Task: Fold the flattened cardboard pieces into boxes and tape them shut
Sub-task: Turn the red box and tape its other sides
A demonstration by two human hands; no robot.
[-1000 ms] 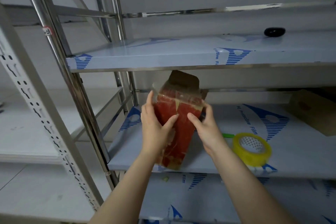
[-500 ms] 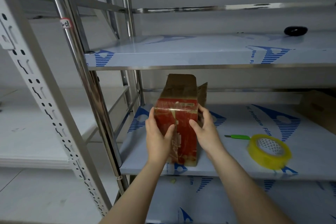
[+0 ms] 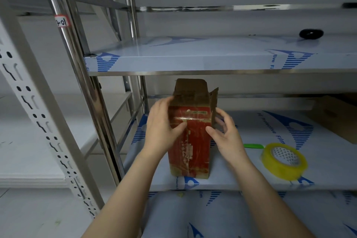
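left hand (image 3: 164, 127): clasps the left edge of the red box (image 3: 190, 149), with the thumb flat on its front face and the fingers wrapped round the side up to the top flap.
right hand (image 3: 228, 137): at the red box's right edge, thumb tip on the front and curled fingers behind the raised side flap, pinching that edge; slightly blurred.
red box: stands upright near the front edge of the middle shelf (image 3: 241, 172). It is tall and rectangular, worn red print on brown cardboard, with glossy clear tape across the front. The brown top flaps stand open.
middle shelf: flat metal under the red box, covered in pale film with blue print.
tape roll (image 3: 284, 161): right of the red box, a yellowish translucent ring lying flat.
green tool (image 3: 253, 146): between the red box and the tape roll; thin, kind unclear.
brown carton (image 3: 336, 120): far right of the red box, plain cardboard, cut off by the frame.
upper shelf (image 3: 193, 60): above the red box, with the same filmed surface.
black object (image 3: 311, 34): above and far right of the red box, round and glossy.
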